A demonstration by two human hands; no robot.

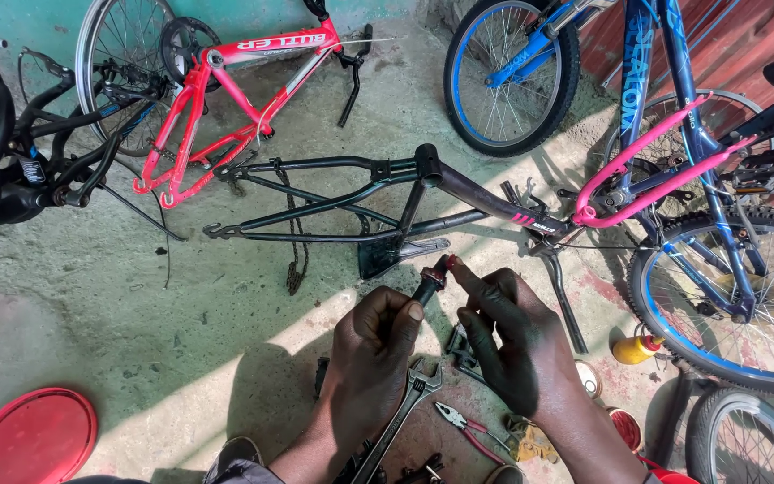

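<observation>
Greasy black metal shows at the centre of the scene: a short dark axle part (430,280) with a reddish tip is clenched in the left hand (371,345), whose fingers wrap closed around its lower end so that only the upper end sticks out above the thumb. The right hand (512,336) meets it from the other side, thumb and forefinger pinched onto that reddish tip, the remaining fingers curled loosely below. Held up off the ground between both hands, the part sits just in front of a bare black bicycle frame (360,202) lying on its side on the concrete floor (136,305), with a loose chain (296,242) draped across the frame's rear stays. Directly beneath the hands lie an adjustable wrench (405,408) and, just beside it, red-handled pliers (463,426). Near the right wrist stand a small yellow oil bottle (633,348) and a shallow round tin (589,378). Farther out, a red bicycle frame (226,99) rests upside down at the upper left, a blue bicycle (674,134) with a pink frame (647,166) leaning across it stands on the right, and a red round lid (33,436) lies at the lower left corner.
</observation>
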